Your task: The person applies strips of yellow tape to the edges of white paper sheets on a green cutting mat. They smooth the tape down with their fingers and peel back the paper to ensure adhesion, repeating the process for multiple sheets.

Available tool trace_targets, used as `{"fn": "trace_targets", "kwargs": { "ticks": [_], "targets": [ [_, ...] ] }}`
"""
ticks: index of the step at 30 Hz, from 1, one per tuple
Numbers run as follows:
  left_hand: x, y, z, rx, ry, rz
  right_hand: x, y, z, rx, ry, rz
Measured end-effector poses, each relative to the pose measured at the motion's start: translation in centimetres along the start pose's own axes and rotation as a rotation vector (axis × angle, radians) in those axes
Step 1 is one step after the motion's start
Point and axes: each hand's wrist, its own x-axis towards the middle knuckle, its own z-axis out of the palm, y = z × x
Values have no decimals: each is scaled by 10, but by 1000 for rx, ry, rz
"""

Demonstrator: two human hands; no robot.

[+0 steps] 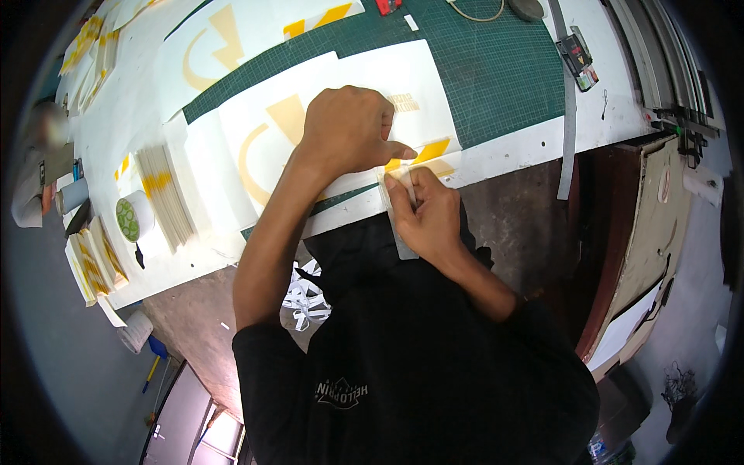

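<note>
A white printed sheet [364, 77] with pale yellow shapes and a striped yellow band [432, 151] lies along the near table edge. On it rests my left hand [345, 128], its fingers curled in and its thumb stretched to the right over the band. Whether those fingers pinch anything is hidden. Just below, at the sheet's near edge, my right hand [428, 213] grips a flat pale grey strip [404, 249], something like a short ruler. Its thumb presses along the strip, whose lower end points toward me.
A green cutting mat [504, 85] lies under the sheets. A long metal ruler [568, 147] overhangs the edge, with a black-and-red tool [574, 54] on it. Left are another printed sheet [225, 66], stacked printed pieces [167, 194] and a round green-topped container [132, 217]. Paper offcuts [308, 298] lie below.
</note>
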Motion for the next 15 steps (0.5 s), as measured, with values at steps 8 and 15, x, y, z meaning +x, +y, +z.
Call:
{"fn": "trace_targets", "kwargs": {
  "ticks": [8, 15],
  "targets": [
    [-1, 4, -3, 37, 24, 5, 4, 0, -4, -55, 35, 17],
    [-2, 8, -5, 38, 27, -15, 6, 12, -28, -54, 107, 55]
  ]
}}
